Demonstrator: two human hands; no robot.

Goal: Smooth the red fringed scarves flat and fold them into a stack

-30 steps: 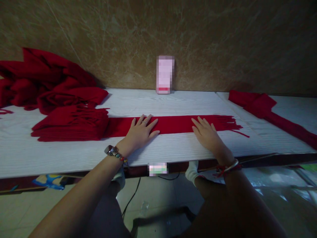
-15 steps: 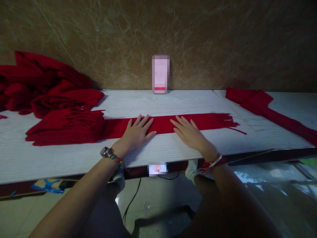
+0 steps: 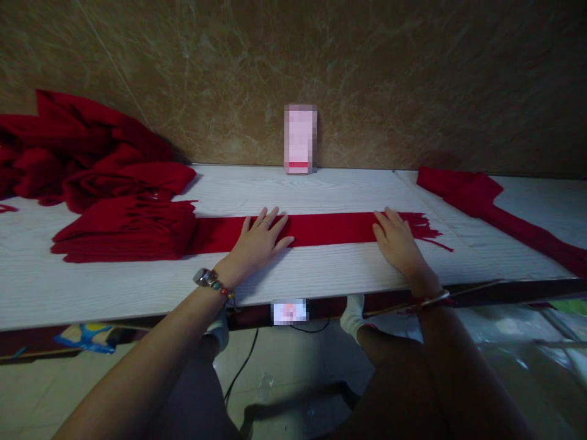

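A red scarf [image 3: 330, 228] lies flat in a long narrow strip on the white wood-grain table, its fringe at the right end. My left hand [image 3: 262, 235] rests palm down on the strip with its fingers spread. Near the fringe, my right hand [image 3: 398, 240] lies on the scarf, fingers stretched out and fairly close together. The strip's left end meets a stack of folded red scarves [image 3: 128, 232], whose fringes hang toward the right; how they join is hidden.
Behind the stack is a crumpled heap of red cloth [image 3: 96, 153]. Another red cloth [image 3: 477, 195] lies at the right. A blurred pink box-like object [image 3: 300, 137] stands against the brown marbled wall. The white table's [image 3: 137, 293] front edge runs close below my wrists.
My right hand has slid right along the scarf, from its middle to near the fringe. My left hand stays at about the same place on the cloth.
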